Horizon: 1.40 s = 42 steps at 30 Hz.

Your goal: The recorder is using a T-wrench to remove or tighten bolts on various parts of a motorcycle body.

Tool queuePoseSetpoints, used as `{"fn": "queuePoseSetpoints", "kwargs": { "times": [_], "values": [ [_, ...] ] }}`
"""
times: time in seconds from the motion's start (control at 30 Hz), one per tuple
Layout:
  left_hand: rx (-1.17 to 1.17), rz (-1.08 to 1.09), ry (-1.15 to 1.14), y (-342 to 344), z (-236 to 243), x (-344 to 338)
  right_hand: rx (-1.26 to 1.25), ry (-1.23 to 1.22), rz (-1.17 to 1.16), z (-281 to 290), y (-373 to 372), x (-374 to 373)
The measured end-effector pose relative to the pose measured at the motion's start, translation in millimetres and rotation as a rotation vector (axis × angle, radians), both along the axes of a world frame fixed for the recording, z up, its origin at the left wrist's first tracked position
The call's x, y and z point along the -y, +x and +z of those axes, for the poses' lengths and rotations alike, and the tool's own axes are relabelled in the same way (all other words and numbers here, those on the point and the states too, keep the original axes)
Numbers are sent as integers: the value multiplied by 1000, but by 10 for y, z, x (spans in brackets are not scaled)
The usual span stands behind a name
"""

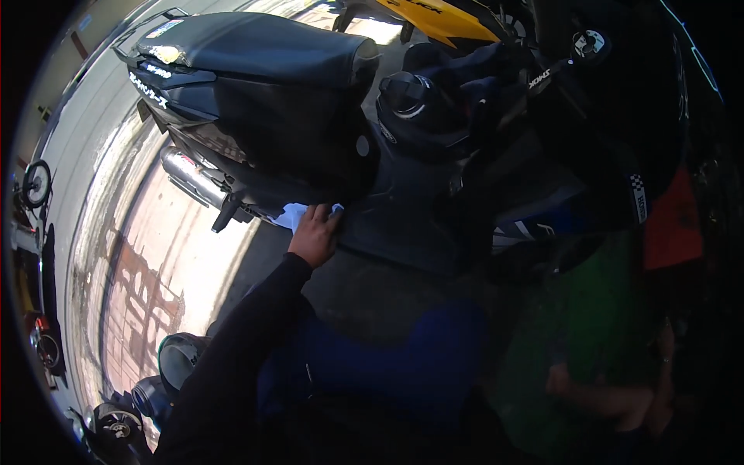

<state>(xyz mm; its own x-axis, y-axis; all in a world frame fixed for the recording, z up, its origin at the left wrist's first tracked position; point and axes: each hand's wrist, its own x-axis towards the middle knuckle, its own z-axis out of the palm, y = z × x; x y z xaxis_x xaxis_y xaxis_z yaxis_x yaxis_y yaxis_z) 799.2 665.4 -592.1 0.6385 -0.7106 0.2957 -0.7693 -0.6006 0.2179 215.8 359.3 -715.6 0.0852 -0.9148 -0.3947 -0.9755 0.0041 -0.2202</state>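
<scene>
My left hand [314, 235], in a black sleeve, presses a white-blue cloth [293, 215] against the lower side of a black scooter [287, 116]. Its fingers are bent over the cloth, close to where the side panel meets the footboard [411, 225]. Part of the cloth sticks out on both sides of the fingers. Above the hand rises the dark seat [271, 46]. My right hand does not show.
A silver exhaust [192, 177] juts out at the scooter's rear left. A dark bag-like item [422, 101] lies between seat and handlebar. Behind stands a yellow vehicle part [442, 19]. A helmet [180, 358] is at lower left. Another person's arm [604, 399] appears dimly at lower right.
</scene>
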Motion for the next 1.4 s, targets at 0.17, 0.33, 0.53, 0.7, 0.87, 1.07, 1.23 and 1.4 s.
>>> {"fn": "queuePoseSetpoints", "kwargs": {
  "times": [0.17,0.33,0.53,0.7,0.87,1.07,1.23,1.4],
  "values": [
    [-356,-69,-133,-77,24,-25,1,-294,-340,-501,-516,-497],
    [26,-190,119,-62,74,-79,-18,-478,-556,-803,-525,-611],
    [54,-35,136,-97,57,-173,62,-256,-627,-871,-449,-565],
    [68,-14,105,-132,75,-133,19,-176,-602,-905,-496,-661],
    [126,35,6,-252,249,-91,28,-183,-556,-894,-517,-724],
    [-18,-36,-147,-435,594,-177,354,-466,-259,50,74,-459],
    [-286,-195,-226,-518,583,-79,660,-725,179,1826,1018,-325],
    [-445,-356,-156,-511,483,153,1493,-603,493,3257,2149,-693]
  ]
}}
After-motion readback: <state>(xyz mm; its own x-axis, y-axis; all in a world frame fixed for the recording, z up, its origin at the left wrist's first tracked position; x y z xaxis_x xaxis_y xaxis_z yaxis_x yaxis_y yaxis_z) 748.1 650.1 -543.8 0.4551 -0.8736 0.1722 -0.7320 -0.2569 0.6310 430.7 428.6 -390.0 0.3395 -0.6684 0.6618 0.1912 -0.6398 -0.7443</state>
